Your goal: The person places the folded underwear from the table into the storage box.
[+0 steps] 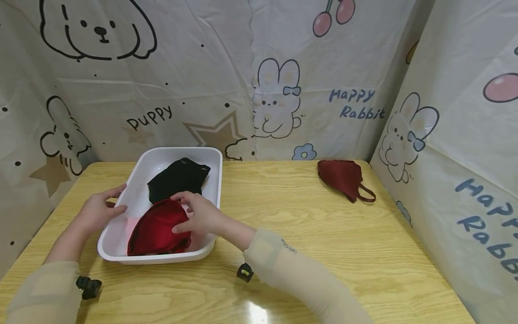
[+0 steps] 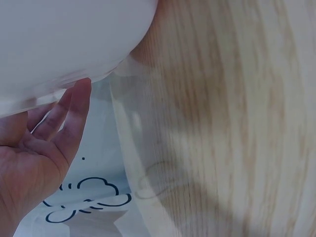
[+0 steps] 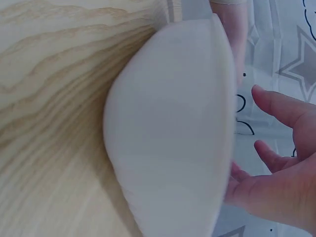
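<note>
A white plastic basin stands on the table at left. Inside it lie a black cloth garment at the far end and a red, cup-shaped garment that looks like a folded bra at the near end. Something pale pink shows beneath the red one. My left hand touches the basin's left rim, its fingers fairly straight against the outer side in the left wrist view. Reaching over the right rim, my right hand rests at the red garment's edge with thumb and fingers spread apart.
A dark red satin garment with a strap loop lies at the table's back right. The wooden table is bounded behind and at both sides by a printed curtain. Small black devices sit at both wrists.
</note>
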{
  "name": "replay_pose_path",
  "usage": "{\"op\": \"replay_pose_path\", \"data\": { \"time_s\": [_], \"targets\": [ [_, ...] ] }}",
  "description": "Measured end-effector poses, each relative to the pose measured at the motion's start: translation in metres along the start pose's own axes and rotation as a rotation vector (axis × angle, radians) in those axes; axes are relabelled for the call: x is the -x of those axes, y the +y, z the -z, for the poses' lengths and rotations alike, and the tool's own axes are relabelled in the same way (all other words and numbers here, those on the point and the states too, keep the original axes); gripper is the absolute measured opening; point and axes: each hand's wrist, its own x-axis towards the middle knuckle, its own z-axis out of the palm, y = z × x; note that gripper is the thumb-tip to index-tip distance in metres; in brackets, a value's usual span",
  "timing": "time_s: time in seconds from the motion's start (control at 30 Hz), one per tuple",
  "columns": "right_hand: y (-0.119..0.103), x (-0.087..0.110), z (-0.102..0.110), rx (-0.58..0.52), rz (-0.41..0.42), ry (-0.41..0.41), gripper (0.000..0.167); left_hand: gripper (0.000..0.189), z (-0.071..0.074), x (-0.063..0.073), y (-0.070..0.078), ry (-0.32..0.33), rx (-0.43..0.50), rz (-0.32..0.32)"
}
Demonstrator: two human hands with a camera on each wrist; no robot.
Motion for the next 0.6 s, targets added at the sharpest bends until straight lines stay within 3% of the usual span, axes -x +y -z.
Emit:
{"op": "replay_pose_path", "data": {
  "time_s": [0.37,0.6],
  "targets": [
    [-0.009,0.013,0.029,-0.124,0.056,0.005,0.065,0.069,0.0,-0.003,0.0,0.02,-0.018,-0.022],
    [-0.018,0.024,0.049,-0.125,0.084,0.02,0.065,0.069,0.001,-0.001,-0.001,0.008,-0.007,-0.012]
  ]
}}
